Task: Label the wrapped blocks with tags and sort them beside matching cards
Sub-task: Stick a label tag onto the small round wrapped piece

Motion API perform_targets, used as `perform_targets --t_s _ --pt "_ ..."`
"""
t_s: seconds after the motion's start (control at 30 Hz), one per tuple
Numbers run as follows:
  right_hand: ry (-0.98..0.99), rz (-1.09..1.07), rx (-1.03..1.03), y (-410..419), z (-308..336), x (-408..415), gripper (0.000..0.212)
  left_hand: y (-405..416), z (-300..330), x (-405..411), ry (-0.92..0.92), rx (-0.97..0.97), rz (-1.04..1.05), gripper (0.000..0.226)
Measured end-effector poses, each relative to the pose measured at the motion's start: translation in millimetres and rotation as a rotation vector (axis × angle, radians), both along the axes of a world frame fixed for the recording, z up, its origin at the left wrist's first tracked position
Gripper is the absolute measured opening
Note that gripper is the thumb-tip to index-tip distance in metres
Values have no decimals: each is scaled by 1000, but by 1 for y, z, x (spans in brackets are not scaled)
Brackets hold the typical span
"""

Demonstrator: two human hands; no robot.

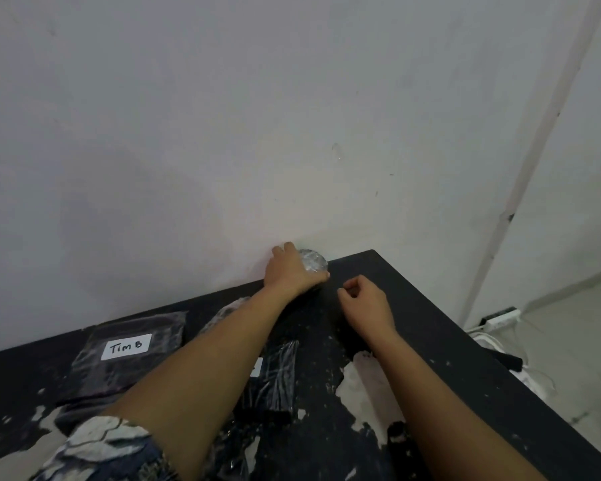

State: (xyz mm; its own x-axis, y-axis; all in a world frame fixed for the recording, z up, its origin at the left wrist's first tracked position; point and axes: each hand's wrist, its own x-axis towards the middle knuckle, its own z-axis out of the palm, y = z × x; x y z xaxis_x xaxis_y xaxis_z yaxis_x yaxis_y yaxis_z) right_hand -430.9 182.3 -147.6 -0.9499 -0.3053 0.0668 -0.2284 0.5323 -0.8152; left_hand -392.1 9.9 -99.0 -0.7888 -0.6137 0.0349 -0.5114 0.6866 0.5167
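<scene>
A: Head view: what do the hands hold?
B: The left hand (294,269) grips a clear tape roll (313,261) at the table's (431,324) far edge; the right hand (363,300) hovers just beside it, fingers loosely curled, holding nothing.
A: And the blocks?
B: A wrapped block tagged "TIMB" (129,355) lies left of the left forearm; another wrapped block (275,376) lies between the forearms.

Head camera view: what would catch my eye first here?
Two bare arms reach across a black, paint-chipped table. The left hand grips a shiny roll of tape at the far edge by the wall; the right hand hovers loosely curled beside it. At left lies a wrapped block with a white tag reading "TIM B".
</scene>
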Motion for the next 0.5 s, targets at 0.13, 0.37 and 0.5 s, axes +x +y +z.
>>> perform_targets --t_s 0.13,0.37,0.5 --pt "16 26 -30 13 12 18 22 17 14 23 118 46 -54 98" --pt "69 103 24 63 34 75 22 86 16 100 408 225 -100 84" --pt "81 201 74 107 40 111 19 123 3 151 444 249 -163 82"
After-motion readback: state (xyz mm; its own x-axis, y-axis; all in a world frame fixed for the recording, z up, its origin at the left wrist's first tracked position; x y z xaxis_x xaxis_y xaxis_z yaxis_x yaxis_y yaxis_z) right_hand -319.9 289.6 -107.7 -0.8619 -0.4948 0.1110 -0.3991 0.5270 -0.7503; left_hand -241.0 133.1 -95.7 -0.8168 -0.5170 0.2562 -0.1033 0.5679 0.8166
